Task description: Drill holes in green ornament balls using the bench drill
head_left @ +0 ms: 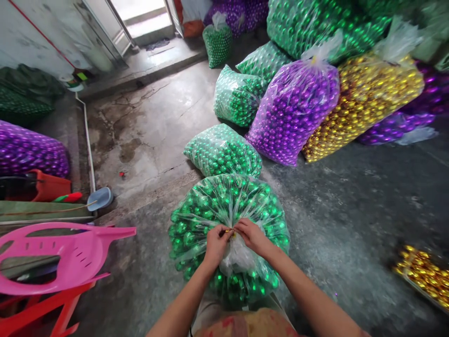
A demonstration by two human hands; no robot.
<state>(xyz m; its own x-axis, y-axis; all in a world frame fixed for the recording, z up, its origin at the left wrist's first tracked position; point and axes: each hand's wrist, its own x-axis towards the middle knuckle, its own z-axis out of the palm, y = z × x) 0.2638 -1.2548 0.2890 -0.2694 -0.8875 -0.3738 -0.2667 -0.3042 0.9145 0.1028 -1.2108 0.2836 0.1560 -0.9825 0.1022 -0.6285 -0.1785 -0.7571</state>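
A clear plastic bag full of shiny green balls (196, 215) stands on the concrete floor right in front of me. Its gathered neck (238, 255) bunches up between my hands. My left hand (216, 243) and my right hand (251, 235) both pinch a thin yellow tie (228, 230) at the neck, fingers closed, fingertips almost touching.
More bags of balls lie beyond: green (223, 150), purple (293, 110), gold (365, 100). A pink plastic chair (63, 255) on red legs stands at my left. A tray of gold balls (424, 274) sits at the right. A doorway step (147, 28) is at the far end.
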